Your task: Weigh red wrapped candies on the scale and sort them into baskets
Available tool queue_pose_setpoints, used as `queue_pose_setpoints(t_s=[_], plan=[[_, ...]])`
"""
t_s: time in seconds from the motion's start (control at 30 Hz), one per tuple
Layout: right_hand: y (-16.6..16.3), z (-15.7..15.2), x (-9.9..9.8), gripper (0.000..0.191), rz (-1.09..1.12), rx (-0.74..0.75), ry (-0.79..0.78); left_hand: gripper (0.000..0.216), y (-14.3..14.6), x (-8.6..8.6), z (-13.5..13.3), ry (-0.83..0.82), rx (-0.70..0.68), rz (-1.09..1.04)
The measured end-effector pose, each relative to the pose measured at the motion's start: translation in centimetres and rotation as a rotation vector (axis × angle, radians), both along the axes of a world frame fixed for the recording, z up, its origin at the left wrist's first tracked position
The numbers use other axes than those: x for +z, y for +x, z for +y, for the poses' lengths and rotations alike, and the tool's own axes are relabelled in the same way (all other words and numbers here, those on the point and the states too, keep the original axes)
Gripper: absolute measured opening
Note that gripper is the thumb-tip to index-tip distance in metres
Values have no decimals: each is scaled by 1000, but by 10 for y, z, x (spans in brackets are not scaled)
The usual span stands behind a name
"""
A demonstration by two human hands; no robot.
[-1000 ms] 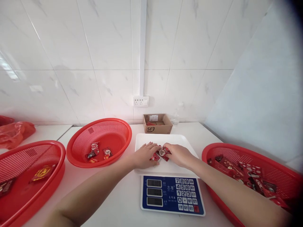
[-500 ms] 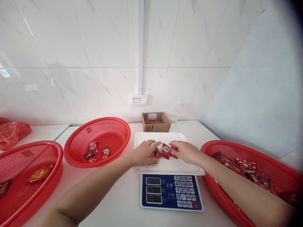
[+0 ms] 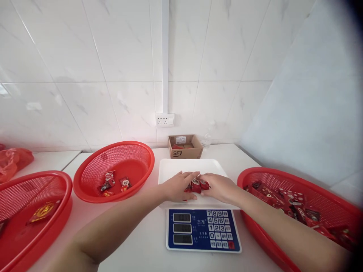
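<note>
Small red wrapped snack packets (image 3: 196, 185) are bunched together on the white pan (image 3: 170, 166) of a weighing scale (image 3: 204, 230). From the left, my left hand (image 3: 178, 186) curls around the bunch, its fingers over the packets' far side and its thumb at the near side. On the right side my right hand (image 3: 217, 187) presses against the same bunch with bent fingers. The two hands nearly meet at the far side. Part of the bunch is hidden under my fingers. The scale's top display (image 3: 182, 217) shows digits too faint to read surely.
A red basket (image 3: 150, 151) with a few packets stands left of the scale, another red basket (image 3: 68, 181) nearer left. At right, a red basket (image 3: 246, 173) holds many packets. Behind are a cardboard box (image 3: 187, 153) and a clear bottle (image 3: 207, 139). A red plastic bag (image 3: 14, 162) lies far left.
My hands have come closer together, pushing the spread packets into a tighter bunch on the pan. My right hand has moved left and slightly nearer. The view has shifted a little.
</note>
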State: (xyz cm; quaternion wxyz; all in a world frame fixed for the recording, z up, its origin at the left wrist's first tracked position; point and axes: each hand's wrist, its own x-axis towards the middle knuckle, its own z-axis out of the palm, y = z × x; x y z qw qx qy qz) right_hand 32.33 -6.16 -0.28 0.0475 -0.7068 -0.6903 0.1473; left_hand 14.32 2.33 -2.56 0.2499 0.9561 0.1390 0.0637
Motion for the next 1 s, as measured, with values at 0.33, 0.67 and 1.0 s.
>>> queue_pose_setpoints(t_s=[0.33, 0.67, 1.0], plan=[[5, 5, -2, 53, -10, 26, 53, 90, -14, 7, 10, 18, 64, 47], [-13, 16, -3, 27, -156, 75, 79, 92, -21, 2, 10, 51, 156, 196], [21, -9, 23, 30, 246, -228, 286, 73, -13, 3, 4, 148, 354, 197]])
